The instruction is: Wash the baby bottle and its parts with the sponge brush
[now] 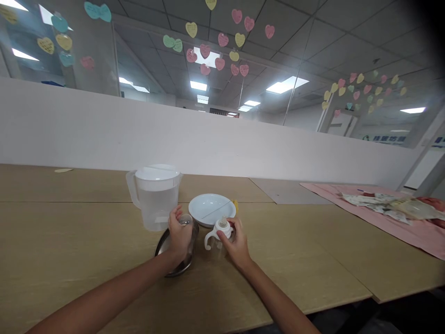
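On the pale wood-coloured desk (285, 264), nearest to the person, stands an oval dish of shiny metal (189, 260), stiff and smooth. Above it, the left hand (180, 237) seems to have its fingers closed on a clear, round, cup-like piece (186, 219); its lower part is hidden, and I suppose it is light and a little slippery.

Just to the right, the right hand (237, 241) has thumb and fingers clamped on the side of the small transparent bottle with white collar and soft-looking nipple (222, 227). The bottle is upright, in front of the dishes behind it. It is probably light and firm; the curved white handle on its left offers a good hold, while the nipple would bend if pressed.

Behind are a shallow white glossy bowl (201, 204), perhaps breakable, and a tall translucent plastic pitcher with white lid (158, 204). The pitcher seems to contain liquid, so it would be heavy; its side handle is the sure place to take. Farther right lies a soft pink cloth (413, 239).
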{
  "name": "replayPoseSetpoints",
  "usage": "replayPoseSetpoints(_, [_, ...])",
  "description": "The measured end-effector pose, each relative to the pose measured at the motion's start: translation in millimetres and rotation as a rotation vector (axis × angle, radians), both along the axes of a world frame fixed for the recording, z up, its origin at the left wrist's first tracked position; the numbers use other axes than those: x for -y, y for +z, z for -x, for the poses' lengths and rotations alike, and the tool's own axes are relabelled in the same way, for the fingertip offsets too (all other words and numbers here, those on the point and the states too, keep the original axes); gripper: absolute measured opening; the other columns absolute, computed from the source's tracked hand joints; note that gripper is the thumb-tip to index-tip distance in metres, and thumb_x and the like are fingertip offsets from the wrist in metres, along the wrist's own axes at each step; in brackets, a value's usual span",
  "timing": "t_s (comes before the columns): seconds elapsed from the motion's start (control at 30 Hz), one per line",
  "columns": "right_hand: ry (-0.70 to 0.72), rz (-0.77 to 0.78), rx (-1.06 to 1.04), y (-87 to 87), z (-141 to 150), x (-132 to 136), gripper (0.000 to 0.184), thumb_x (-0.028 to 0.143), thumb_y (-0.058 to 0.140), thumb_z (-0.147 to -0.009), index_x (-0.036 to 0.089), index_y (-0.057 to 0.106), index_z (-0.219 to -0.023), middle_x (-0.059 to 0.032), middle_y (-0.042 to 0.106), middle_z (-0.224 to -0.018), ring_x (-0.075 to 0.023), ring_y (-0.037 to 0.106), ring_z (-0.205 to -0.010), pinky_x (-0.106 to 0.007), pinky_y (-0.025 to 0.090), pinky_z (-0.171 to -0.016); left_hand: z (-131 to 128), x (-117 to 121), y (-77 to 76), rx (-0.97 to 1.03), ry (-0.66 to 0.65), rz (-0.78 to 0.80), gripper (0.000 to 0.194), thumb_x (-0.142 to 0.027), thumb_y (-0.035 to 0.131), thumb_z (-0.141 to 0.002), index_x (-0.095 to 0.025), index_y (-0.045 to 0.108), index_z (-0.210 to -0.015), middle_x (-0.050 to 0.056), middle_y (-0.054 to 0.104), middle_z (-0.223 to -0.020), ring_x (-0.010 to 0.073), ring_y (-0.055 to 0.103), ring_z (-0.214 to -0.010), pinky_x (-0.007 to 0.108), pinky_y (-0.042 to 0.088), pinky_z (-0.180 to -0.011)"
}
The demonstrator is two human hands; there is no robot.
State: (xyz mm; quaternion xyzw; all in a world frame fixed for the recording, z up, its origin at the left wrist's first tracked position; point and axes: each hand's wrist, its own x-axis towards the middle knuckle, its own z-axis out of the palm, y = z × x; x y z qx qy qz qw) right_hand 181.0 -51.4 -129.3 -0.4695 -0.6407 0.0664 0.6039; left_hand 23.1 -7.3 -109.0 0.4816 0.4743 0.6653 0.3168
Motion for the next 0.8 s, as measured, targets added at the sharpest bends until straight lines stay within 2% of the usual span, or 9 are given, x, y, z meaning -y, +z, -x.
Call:
replayPoseSetpoints(0.1, [0.002,0.009,0.000,1.6,1,1,0.029,0.032,0.060,-0.071,0.020,0.050,-0.095,-0.0028,0.052,-0.087,-0.0162,0.051,-0.081,-0.028,0.042,-0.071,-2,15,11.6,-0.123,0.015,-0.324,0.048,-0.016,0.058,-0.068,-0.024,0.040,-0.111,0.005,0.044,-0.117,0.0191,0.041,-0.112,0.038,0.031,-0.099])
replayPoseSetpoints(0.17, [0.002,0.013,0.000,2.2,2,1,0.029,0.033,0.061,-0.071,0.020,0.050,-0.095,-0.0029,0.052,-0.088,-0.0162,0.051,-0.082,-0.029,0.042,-0.071,-7,23,17.2,-0.212,-0.071,-0.515,0.045,-0.020,0.059,-0.070,-0.023,0.040,-0.112,0.006,0.045,-0.114,0.0187,0.043,-0.110,0.036,0.033,-0.098])
replayPoseSetpoints(0.23, [0.003,0.005,-0.006,2.1,2,1,0.030,0.033,0.061,-0.071,0.020,0.050,-0.095,-0.0029,0.052,-0.089,-0.0161,0.051,-0.082,-0.029,0.043,-0.072,-12,28,19.4,-0.295,-0.188,-0.577,0.043,-0.022,0.057,-0.073,-0.022,0.041,-0.113,0.007,0.046,-0.114,0.0188,0.044,-0.109,0.036,0.035,-0.096])
replayPoseSetpoints(0.3, [-0.001,-0.007,-0.010,1.9,2,0,0.030,0.033,0.061,-0.071,0.020,0.050,-0.095,-0.0027,0.052,-0.088,-0.0159,0.051,-0.082,-0.028,0.043,-0.072,-15,29,19.5,-0.356,-0.259,-0.573,0.040,-0.023,0.054,-0.076,-0.021,0.041,-0.114,0.008,0.046,-0.116,0.0196,0.044,-0.110,0.037,0.035,-0.095])
replayPoseSetpoints(0.5, [0.020,-0.011,0.048,3.3,3,1,0.030,0.033,0.061,-0.071,0.020,0.050,-0.096,-0.0033,0.053,-0.088,-0.0164,0.052,-0.082,-0.029,0.044,-0.072,-13,29,23.6,-0.301,-0.324,-0.493,0.040,-0.025,0.047,-0.082,-0.023,0.037,-0.120,0.008,0.043,-0.125,0.0187,0.041,-0.117,0.035,0.032,-0.099])
replayPoseSetpoints(0.57, [0.015,-0.008,0.055,1.7,2,1,0.032,0.033,0.060,-0.072,0.020,0.049,-0.098,-0.0039,0.053,-0.090,-0.0167,0.052,-0.082,-0.030,0.044,-0.072,-12,32,26.2,-0.362,-0.366,-0.508,0.036,-0.026,0.047,-0.082,-0.023,0.041,-0.118,0.008,0.042,-0.127,0.0188,0.039,-0.119,0.035,0.031,-0.100])
replayPoseSetpoints(0.7, [-0.003,0.009,0.024,-4.4,1,0,0.048,0.034,0.059,-0.072,0.020,0.040,-0.114,-0.0060,0.053,-0.096,-0.0178,0.052,-0.085,-0.031,0.045,-0.073,-12,37,28.5,-0.559,-0.528,-0.481,0.033,-0.029,0.042,-0.084,-0.023,0.048,-0.116,0.007,0.042,-0.129,0.0183,0.037,-0.120,0.034,0.028,-0.102])
replayPoseSetpoints(0.8, [-0.003,0.005,0.053,-5.2,0,0,0.054,0.034,0.057,-0.073,0.020,0.036,-0.121,-0.0076,0.053,-0.102,-0.0191,0.052,-0.089,-0.031,0.045,-0.073,-14,37,27.1,-0.568,-0.616,-0.401,0.036,-0.031,0.040,-0.085,-0.024,0.047,-0.120,0.005,0.043,-0.129,0.0178,0.037,-0.120,0.033,0.028,-0.103])
